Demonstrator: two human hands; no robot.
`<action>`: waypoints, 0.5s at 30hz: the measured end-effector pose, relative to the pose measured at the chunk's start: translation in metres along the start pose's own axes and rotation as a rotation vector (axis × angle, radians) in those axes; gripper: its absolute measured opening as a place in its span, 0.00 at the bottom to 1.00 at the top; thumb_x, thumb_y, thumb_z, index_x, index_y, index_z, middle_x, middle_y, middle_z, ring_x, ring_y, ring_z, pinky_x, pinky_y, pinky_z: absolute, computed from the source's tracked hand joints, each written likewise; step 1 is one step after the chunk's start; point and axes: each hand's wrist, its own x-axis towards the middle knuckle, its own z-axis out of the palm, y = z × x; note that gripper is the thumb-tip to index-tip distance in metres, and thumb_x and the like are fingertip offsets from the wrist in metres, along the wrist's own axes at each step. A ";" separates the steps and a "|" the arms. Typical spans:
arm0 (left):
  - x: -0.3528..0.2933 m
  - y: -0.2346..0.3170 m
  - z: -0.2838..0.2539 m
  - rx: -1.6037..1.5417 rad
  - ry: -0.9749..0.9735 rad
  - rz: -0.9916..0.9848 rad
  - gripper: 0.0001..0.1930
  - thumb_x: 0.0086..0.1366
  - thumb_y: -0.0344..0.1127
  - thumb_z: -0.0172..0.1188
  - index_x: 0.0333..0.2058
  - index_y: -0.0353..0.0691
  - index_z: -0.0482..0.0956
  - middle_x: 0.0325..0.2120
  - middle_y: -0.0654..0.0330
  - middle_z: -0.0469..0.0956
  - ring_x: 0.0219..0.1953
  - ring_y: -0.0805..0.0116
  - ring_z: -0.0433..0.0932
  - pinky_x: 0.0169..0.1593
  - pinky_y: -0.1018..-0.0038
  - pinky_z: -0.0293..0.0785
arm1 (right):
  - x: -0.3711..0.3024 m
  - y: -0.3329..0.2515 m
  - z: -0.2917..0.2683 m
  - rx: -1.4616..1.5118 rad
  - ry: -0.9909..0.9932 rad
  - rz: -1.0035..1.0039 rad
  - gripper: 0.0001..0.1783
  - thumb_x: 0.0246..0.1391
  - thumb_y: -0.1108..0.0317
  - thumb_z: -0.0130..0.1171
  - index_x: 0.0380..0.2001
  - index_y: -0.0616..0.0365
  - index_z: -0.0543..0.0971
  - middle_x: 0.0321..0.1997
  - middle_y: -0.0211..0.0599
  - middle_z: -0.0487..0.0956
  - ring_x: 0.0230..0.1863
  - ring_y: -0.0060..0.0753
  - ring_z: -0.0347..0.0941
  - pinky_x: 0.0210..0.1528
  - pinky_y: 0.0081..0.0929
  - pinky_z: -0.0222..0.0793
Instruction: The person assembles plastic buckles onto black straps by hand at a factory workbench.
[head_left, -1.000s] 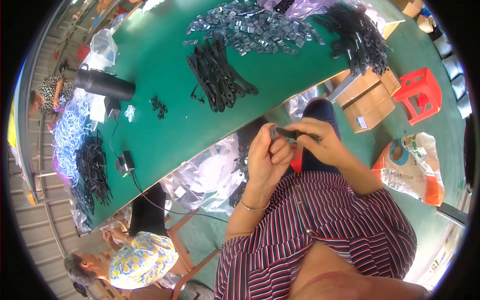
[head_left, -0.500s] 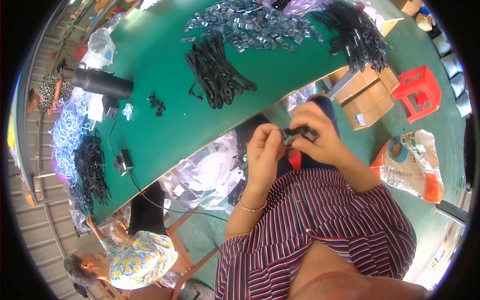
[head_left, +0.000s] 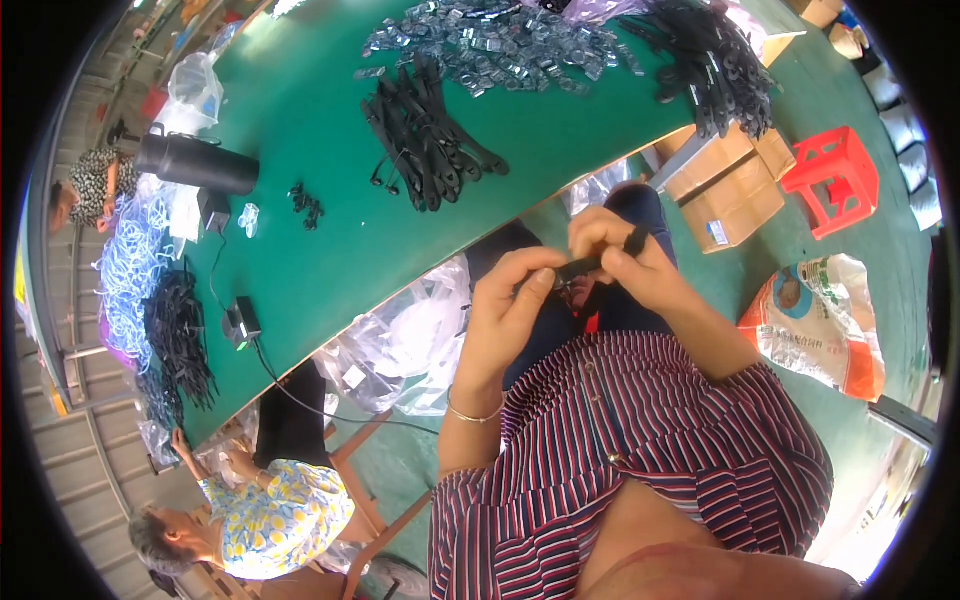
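Note:
Over my lap, off the table's near edge, my left hand [head_left: 512,305] pinches one end of a short black strap [head_left: 576,270]. My right hand [head_left: 640,272] grips the same strap, its fingers bent around it; a black end sticks out above that hand. The strap runs straight between the two hands, and its finer parts are too small to make out. Beyond my hands, a bundle of black straps [head_left: 425,140] lies on the green table [head_left: 330,130]. A few small black pieces [head_left: 306,207] sit left of the bundle.
Clear plastic pieces [head_left: 500,45] and more black straps [head_left: 715,75] are heaped at the back. A black bottle [head_left: 200,163], a black adapter [head_left: 241,320] and blue-white cords [head_left: 133,270] lie left. A co-worker [head_left: 280,515] sits lower left. Cartons [head_left: 730,195] and a red stool [head_left: 832,185] stand right.
My hands have drawn slightly apart, the left one moving left. More of the black strap now shows between them, and its end points up above my right hand.

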 end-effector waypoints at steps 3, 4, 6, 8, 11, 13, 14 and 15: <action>0.001 0.001 0.002 -0.614 -0.020 -0.275 0.05 0.59 0.26 0.51 0.35 0.35 0.72 0.31 0.66 0.72 0.36 0.78 0.69 0.41 0.81 0.65 | 0.002 0.001 0.002 -0.292 -0.055 -0.057 0.15 0.37 0.79 0.64 0.33 0.61 0.75 0.35 0.32 0.70 0.35 0.23 0.66 0.36 0.19 0.63; -0.001 -0.003 0.005 -0.767 -0.013 -0.289 0.05 0.60 0.27 0.51 0.35 0.35 0.72 0.32 0.65 0.72 0.36 0.77 0.69 0.42 0.80 0.64 | 0.002 0.000 0.003 -0.290 -0.056 -0.056 0.15 0.37 0.79 0.64 0.33 0.61 0.75 0.35 0.32 0.70 0.35 0.23 0.66 0.36 0.19 0.63; -0.003 -0.007 0.007 -0.921 -0.003 -0.304 0.05 0.60 0.27 0.51 0.34 0.35 0.72 0.32 0.65 0.72 0.36 0.77 0.69 0.43 0.80 0.64 | 0.003 -0.001 0.002 -0.369 -0.039 -0.042 0.14 0.39 0.78 0.63 0.33 0.62 0.76 0.32 0.32 0.71 0.33 0.23 0.68 0.34 0.19 0.64; -0.002 -0.007 0.005 -0.879 -0.009 -0.302 0.05 0.60 0.28 0.52 0.35 0.35 0.72 0.32 0.65 0.72 0.37 0.77 0.69 0.43 0.80 0.64 | 0.003 -0.002 0.002 -0.313 -0.020 -0.037 0.13 0.39 0.78 0.63 0.33 0.62 0.76 0.32 0.32 0.71 0.33 0.23 0.68 0.34 0.19 0.64; -0.001 -0.002 0.008 -0.900 -0.017 -0.268 0.08 0.59 0.32 0.53 0.35 0.34 0.71 0.32 0.62 0.72 0.36 0.75 0.68 0.43 0.78 0.62 | 0.002 0.003 0.002 -0.257 -0.003 -0.056 0.12 0.40 0.78 0.62 0.33 0.62 0.76 0.32 0.32 0.71 0.34 0.23 0.68 0.34 0.19 0.64; -0.001 -0.001 0.013 -0.945 -0.008 -0.291 0.07 0.58 0.32 0.53 0.32 0.35 0.71 0.32 0.62 0.71 0.35 0.75 0.67 0.42 0.78 0.61 | 0.001 0.004 0.002 -0.262 -0.002 -0.077 0.11 0.41 0.77 0.62 0.33 0.62 0.76 0.32 0.33 0.71 0.34 0.23 0.68 0.34 0.19 0.64; -0.002 0.000 0.014 -0.986 0.005 -0.315 0.06 0.57 0.32 0.54 0.30 0.36 0.71 0.32 0.62 0.71 0.35 0.75 0.66 0.42 0.78 0.61 | 0.001 0.004 0.003 -0.267 -0.021 -0.105 0.11 0.41 0.77 0.62 0.32 0.61 0.76 0.32 0.32 0.70 0.34 0.24 0.67 0.35 0.20 0.63; -0.002 -0.003 0.013 -0.986 0.008 -0.316 0.06 0.57 0.32 0.54 0.30 0.36 0.71 0.32 0.62 0.71 0.35 0.75 0.66 0.42 0.78 0.61 | 0.001 0.005 0.004 -0.272 -0.040 -0.133 0.11 0.41 0.77 0.62 0.32 0.61 0.76 0.32 0.32 0.70 0.34 0.24 0.67 0.35 0.20 0.63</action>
